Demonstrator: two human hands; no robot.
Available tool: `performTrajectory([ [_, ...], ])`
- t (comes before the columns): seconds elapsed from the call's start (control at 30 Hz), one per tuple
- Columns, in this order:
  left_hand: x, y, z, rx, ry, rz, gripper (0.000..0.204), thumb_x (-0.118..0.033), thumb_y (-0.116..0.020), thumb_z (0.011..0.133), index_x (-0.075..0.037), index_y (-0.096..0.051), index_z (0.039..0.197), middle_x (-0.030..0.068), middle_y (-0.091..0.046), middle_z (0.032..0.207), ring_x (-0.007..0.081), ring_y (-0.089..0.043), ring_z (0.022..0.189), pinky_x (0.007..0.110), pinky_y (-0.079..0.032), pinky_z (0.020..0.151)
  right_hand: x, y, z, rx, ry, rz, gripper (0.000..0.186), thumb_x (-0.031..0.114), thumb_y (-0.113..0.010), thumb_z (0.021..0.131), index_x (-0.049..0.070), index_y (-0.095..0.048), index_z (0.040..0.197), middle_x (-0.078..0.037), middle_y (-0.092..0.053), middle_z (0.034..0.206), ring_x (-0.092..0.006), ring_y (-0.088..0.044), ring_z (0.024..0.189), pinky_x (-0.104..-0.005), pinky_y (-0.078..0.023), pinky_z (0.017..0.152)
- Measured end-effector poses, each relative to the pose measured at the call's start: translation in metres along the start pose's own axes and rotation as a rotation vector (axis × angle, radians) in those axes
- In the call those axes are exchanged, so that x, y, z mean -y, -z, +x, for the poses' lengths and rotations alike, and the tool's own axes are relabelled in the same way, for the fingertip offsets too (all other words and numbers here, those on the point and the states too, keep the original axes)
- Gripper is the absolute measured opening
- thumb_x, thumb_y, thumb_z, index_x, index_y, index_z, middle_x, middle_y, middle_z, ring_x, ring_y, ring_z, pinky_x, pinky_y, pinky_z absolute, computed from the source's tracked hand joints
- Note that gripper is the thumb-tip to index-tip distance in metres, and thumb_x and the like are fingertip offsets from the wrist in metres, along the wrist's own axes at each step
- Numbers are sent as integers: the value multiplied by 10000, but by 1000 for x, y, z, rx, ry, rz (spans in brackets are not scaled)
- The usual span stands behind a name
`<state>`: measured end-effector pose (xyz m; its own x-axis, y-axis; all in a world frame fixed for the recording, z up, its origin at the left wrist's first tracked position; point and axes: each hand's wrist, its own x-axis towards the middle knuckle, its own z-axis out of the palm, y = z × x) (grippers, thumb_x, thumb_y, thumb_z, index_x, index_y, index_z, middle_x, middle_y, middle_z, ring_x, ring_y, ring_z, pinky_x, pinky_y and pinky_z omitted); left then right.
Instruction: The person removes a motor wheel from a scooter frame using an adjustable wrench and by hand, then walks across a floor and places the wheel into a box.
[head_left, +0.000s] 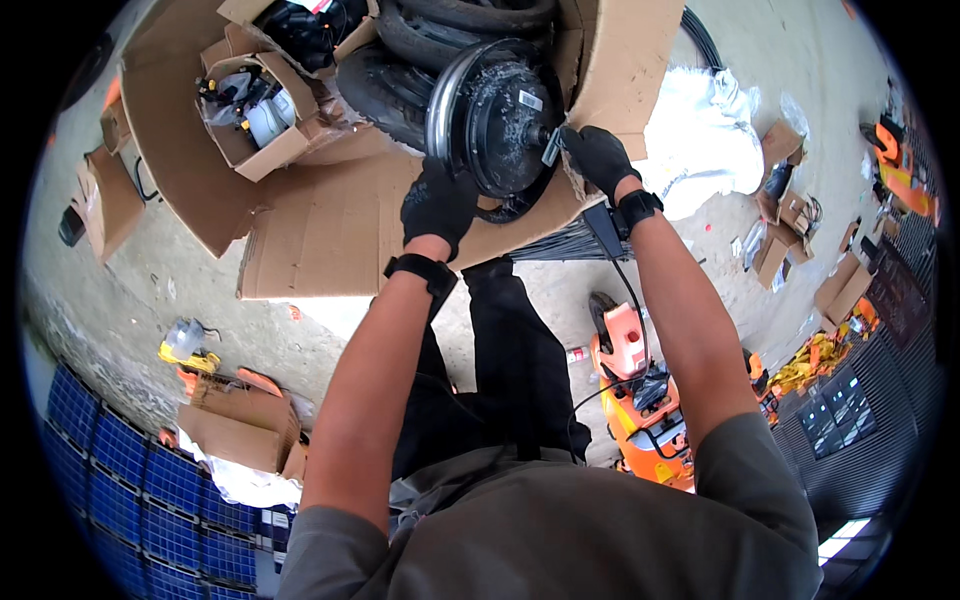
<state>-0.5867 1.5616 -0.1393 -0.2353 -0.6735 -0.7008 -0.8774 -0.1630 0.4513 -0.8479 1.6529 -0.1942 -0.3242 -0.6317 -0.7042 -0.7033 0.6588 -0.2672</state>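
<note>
A large black hub-motor wheel [505,130] with a shiny silver rim stands tilted in a big open cardboard box [320,215]. My left hand [440,205], in a black glove, is closed on the wheel's near left edge; its fingertips are partly hidden. To the right of the wheel's axle, my gloved right hand [600,160] pinches a small grey metal piece [551,148]. That piece sits close to the axle end; whether they touch I cannot tell. Black tyres [385,95] lie behind and left of the wheel.
Inside the big box, a smaller carton [255,125] holds assorted parts. White sacking [700,145] lies to the right. Nearer are an orange machine [640,400] and a brown carton [240,425]. Blue crates [120,445] line the lower left, and black cables [565,243] lie by the box.
</note>
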Motion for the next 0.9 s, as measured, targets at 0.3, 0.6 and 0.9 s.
performTrajectory([
  [0.3,-7,2,-6,-274,132,11,728,-400,-725,767,90,-441,1226,275,-605,1139,438,-595,1034,491,-472,883,53,17,-22,-170,-253,-1,594,548,-529,890,-37,-627,917,-255,-668,993,-414,-624,993,-441,-483,870],
  [0.6,34,-28,42,12,52,-470,506,-191,-712,682,-14,-608,1144,152,-692,1005,277,-663,923,370,-515,823,44,18,-14,-41,-105,152,455,440,-625,862,4,-604,990,-242,-662,960,-411,-622,951,-437,-486,825],
  [0.9,14,3,24,-7,55,-362,511,-231,-697,693,-30,-576,1148,196,-667,1054,363,-636,995,432,-500,860,41,12,-31,-56,-174,538,307,307,-679,872,17,-584,833,-110,-633,726,-166,-625,609,-317,-487,573],
])
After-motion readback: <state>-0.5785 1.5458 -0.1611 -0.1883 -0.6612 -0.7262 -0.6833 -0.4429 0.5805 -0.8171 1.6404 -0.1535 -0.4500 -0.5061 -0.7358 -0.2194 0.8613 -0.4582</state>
